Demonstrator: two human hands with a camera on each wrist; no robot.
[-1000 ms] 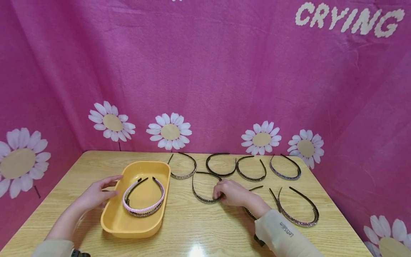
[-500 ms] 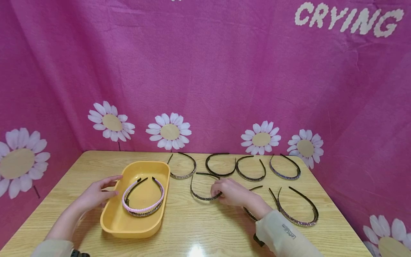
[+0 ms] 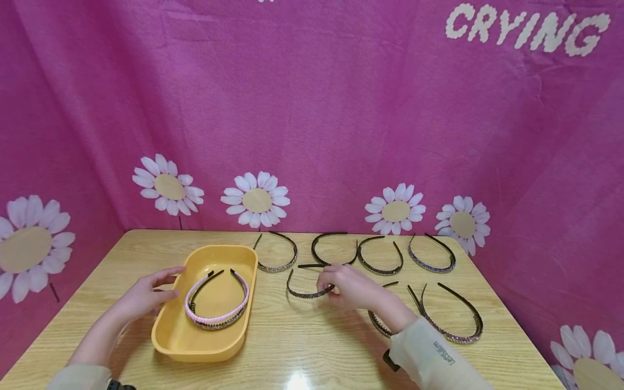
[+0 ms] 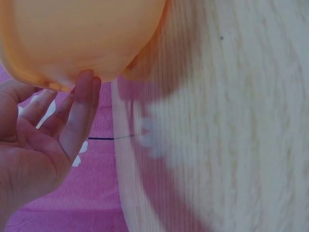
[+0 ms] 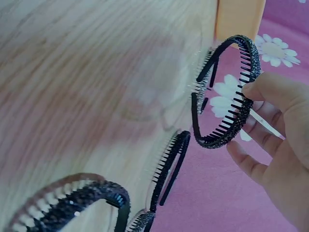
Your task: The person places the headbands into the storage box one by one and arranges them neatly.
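Observation:
My right hand (image 3: 348, 287) pinches a black toothed headband (image 3: 309, 295) with dark glitter between thumb and fingers. In the right wrist view, that headband (image 5: 248, 53) is raised above the table, its comb teeth facing inward. Fingertips of my left hand (image 3: 146, 292) touch the left side of a yellow tray (image 3: 163, 346); in the left wrist view the fingers of that hand (image 4: 79, 111) are fairly straight against the tray's outer wall (image 4: 82, 38). Inside the tray lie a pink headband (image 3: 216, 318) and at least one dark glittery headband (image 3: 219, 326), partly overlapped.
Several more headbands lie on the wooden table (image 3: 302, 346): a silvery one (image 3: 278, 268) near the tray, a black one (image 3: 382, 272), a blue one (image 3: 436, 268) at the back right, and a purple one (image 3: 460, 339) at front right. A pink curtain (image 3: 312, 119) hangs behind.
My right hand has lifted the black headband off the table and tilted it, moving slightly left and up. The left hand and the tray stay put.

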